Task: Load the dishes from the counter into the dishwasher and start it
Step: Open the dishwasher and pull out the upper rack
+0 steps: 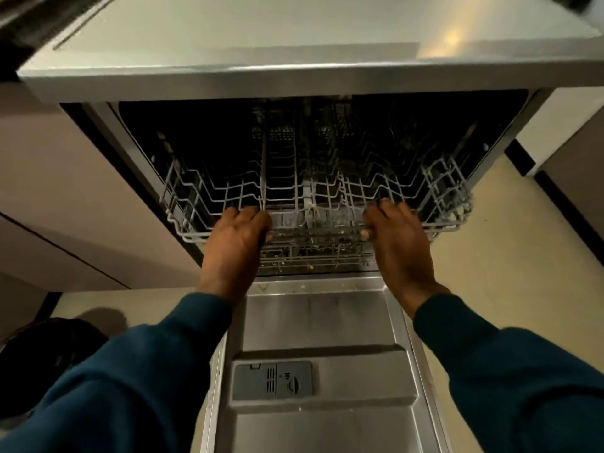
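The dishwasher stands open below the counter, its steel door (313, 322) folded down flat toward me. A white wire upper rack (183, 204) sticks partly out of the dark tub and holds no dishes that I can see. My left hand (237, 243) is closed over the rack's front rail left of centre. My right hand (397, 238) grips the same front rail right of centre. Below the rack, part of a lower rack (317, 253) shows with small bits of debris. No dishes are in view.
The pale counter top (294, 37) overhangs the machine. A grey detergent dispenser (271, 380) sits in the inner door. Cabinet fronts (65, 197) flank the left side, another unit (575, 178) the right. A dark object (49, 351) lies on the beige floor at lower left.
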